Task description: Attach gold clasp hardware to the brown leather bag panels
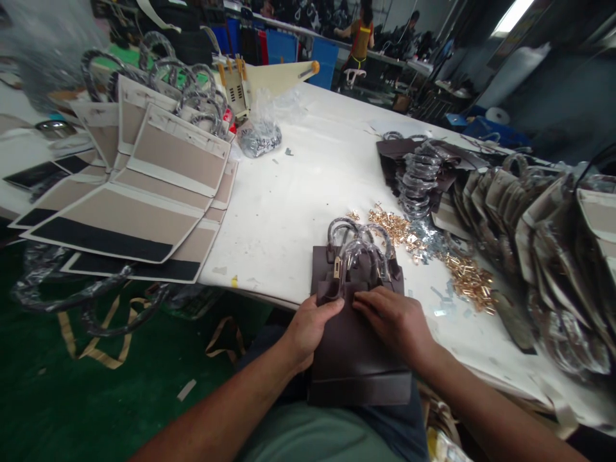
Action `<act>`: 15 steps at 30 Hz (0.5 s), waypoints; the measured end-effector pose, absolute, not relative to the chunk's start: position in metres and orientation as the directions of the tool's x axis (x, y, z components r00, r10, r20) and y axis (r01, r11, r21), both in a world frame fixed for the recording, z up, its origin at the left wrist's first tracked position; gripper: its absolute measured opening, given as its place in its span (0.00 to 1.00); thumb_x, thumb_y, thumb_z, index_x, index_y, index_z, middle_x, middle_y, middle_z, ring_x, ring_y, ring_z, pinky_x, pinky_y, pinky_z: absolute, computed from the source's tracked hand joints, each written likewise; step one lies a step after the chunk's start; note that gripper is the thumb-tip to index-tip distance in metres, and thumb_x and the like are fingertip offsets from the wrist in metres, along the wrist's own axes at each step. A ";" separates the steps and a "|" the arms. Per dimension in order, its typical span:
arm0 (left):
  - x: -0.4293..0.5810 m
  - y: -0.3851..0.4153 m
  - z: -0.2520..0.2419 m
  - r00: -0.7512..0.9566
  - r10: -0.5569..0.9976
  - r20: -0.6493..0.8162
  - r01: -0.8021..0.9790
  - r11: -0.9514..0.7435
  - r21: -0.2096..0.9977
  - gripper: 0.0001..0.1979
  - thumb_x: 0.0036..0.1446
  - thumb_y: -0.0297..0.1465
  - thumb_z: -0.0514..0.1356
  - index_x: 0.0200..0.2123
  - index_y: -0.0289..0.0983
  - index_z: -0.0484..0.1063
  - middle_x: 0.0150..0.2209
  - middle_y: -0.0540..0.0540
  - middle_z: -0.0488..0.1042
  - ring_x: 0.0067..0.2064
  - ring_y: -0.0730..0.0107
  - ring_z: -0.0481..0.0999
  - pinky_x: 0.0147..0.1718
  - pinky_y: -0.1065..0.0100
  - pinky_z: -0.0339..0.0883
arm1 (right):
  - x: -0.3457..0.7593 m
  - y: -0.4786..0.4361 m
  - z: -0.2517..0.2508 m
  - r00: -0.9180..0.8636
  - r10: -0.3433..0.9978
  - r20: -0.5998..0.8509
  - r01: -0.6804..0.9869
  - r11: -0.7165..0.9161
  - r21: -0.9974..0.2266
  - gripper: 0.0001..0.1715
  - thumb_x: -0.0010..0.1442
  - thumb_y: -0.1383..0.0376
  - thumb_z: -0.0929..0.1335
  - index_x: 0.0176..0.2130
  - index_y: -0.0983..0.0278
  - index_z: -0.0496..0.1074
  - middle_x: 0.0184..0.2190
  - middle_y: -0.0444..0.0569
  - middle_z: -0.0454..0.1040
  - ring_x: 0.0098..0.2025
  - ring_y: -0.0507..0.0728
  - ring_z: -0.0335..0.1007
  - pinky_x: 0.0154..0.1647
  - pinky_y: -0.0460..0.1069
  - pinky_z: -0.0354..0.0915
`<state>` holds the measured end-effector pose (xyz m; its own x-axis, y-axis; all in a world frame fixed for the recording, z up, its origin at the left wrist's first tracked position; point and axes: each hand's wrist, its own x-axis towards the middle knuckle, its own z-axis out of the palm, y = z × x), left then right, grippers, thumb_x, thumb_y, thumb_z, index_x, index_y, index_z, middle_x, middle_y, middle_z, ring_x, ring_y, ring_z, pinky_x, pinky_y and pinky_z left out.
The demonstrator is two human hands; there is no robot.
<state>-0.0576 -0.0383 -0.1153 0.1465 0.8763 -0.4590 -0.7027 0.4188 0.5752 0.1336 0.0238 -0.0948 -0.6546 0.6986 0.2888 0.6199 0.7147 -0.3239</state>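
A dark brown handbag panel (359,346) rests on my lap and against the table edge, its plastic-wrapped handles (359,247) lying towards the table. My left hand (310,324) grips its left side, with the thumb on top near a gold clasp plate (337,266). On the upper front of the bag, my right hand (392,317) presses with bent fingers held together just right of centre. Whether a small piece is pinched under those fingertips is hidden. A second gold fitting shows by the right handle base.
Loose gold fittings (469,282) lie in piles on the white table (298,186). Beige bag panels (168,154) are stacked left, with more bags (510,205) at right. Dark wrapped handles (418,176) lie behind the piles. A person (360,38) stands in the background.
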 end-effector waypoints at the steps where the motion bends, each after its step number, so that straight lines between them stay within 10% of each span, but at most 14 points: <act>1: -0.056 -0.039 -0.115 0.128 0.879 -0.460 -0.701 0.408 0.584 0.22 0.51 0.37 0.72 0.47 0.31 0.79 0.39 0.38 0.84 0.39 0.56 0.83 0.46 0.58 0.74 | 0.134 0.022 -0.094 -0.649 0.695 0.309 0.610 0.718 -0.335 0.12 0.72 0.61 0.66 0.48 0.61 0.79 0.36 0.50 0.80 0.35 0.55 0.77 0.37 0.48 0.70; 15: -0.050 -0.047 -0.107 -0.067 0.878 -0.474 -0.519 0.375 0.768 0.24 0.47 0.41 0.75 0.45 0.34 0.80 0.36 0.44 0.84 0.38 0.56 0.83 0.44 0.59 0.75 | 0.131 0.007 -0.103 -0.561 0.719 0.411 0.550 0.694 -0.465 0.12 0.72 0.64 0.66 0.51 0.59 0.77 0.38 0.50 0.79 0.40 0.57 0.75 0.43 0.51 0.70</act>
<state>-0.0498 -0.0467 -0.1066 -0.0671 0.8778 -0.4744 -0.5187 0.3755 0.7681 0.1314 0.0075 -0.1027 -0.5605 0.7192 0.4106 0.5499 0.6940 -0.4647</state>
